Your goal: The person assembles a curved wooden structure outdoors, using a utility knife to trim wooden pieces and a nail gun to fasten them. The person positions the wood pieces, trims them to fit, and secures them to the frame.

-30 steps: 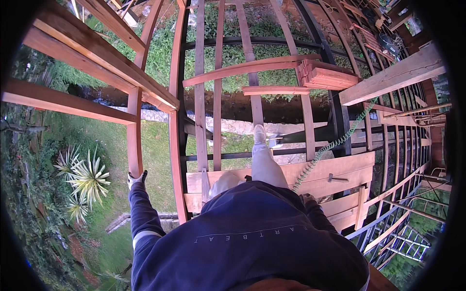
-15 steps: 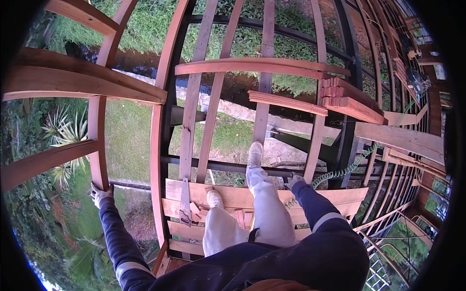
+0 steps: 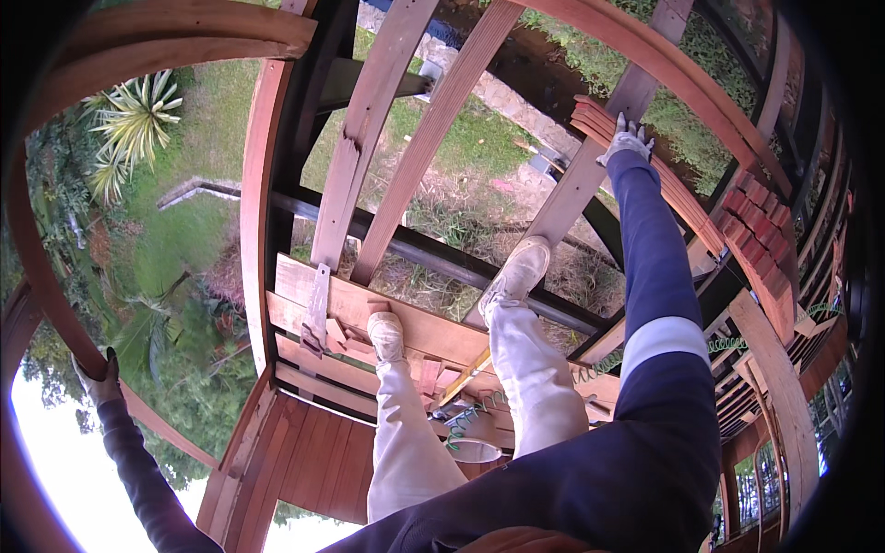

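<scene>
My left hand [image 3: 97,380], gloved, is closed round a reddish wooden railing piece [image 3: 57,300] at the far left. On the other side my right arm is stretched forward. My right hand [image 3: 629,146], in a pale glove, has its fingers spread at the far end of a small bundle of thin reddish boards [image 3: 671,198]. Whether the palm presses on the boards cannot be told. That bundle lies across a joist [image 3: 576,198]. Close by, a thicker stack of reddish boards [image 3: 758,226] shows its cut ends.
My feet stand on a joist and loose planks [image 3: 433,323] above open gaps, with grass [image 3: 461,138] far below. A handsaw [image 3: 318,304], wood offcuts [image 3: 346,336] and a yellow level-like bar [image 3: 466,376] lie there. A coiled green hose [image 3: 728,343] runs at right.
My right hand has reached forward from beside my right leg to the thin boards, its fingers now spread. My left hand stays on the railing. The view has tilted and shifted.
</scene>
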`<move>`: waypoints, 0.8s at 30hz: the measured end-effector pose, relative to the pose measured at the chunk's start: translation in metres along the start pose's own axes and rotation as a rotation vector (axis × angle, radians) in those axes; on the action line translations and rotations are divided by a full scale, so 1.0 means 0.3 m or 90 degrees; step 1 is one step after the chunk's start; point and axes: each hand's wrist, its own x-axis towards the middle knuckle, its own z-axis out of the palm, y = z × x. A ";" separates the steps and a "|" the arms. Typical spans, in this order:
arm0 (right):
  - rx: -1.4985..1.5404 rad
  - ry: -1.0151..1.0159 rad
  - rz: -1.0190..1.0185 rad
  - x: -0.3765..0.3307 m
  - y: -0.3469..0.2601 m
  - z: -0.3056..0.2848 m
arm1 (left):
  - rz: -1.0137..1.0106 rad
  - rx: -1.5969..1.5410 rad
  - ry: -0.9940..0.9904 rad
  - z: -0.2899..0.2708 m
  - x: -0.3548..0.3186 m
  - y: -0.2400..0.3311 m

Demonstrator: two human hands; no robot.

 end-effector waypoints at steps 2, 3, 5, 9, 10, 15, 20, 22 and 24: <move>0.066 0.102 0.009 0.040 -0.017 0.041 | -0.023 -0.046 -0.012 0.029 0.008 -0.044; 0.045 0.080 -0.033 0.049 -0.024 0.060 | -0.031 -0.084 -0.015 0.037 0.011 -0.064; 0.003 0.046 -0.114 0.033 -0.018 0.065 | -0.052 -0.168 -0.016 0.038 0.010 -0.108; -0.065 -0.009 -0.279 -0.176 0.039 0.140 | -0.052 -0.017 0.010 -0.014 -0.022 0.116; -0.069 0.003 -0.350 -0.249 0.060 0.156 | -0.015 0.030 0.035 -0.029 -0.014 0.044; -0.019 0.007 -0.569 -0.806 0.194 -0.038 | 0.070 0.123 0.075 -0.033 -0.026 -0.029; 0.176 0.091 -0.908 -1.454 0.151 -0.451 | -0.097 0.091 -0.140 -0.214 -0.049 0.090; 0.197 0.107 -0.960 -1.682 0.043 -0.590 | -0.020 0.139 -0.090 -0.220 -0.079 0.025; 0.164 0.188 -0.992 -1.880 -0.084 -0.678 | -0.029 0.015 -0.106 -0.233 -0.072 0.004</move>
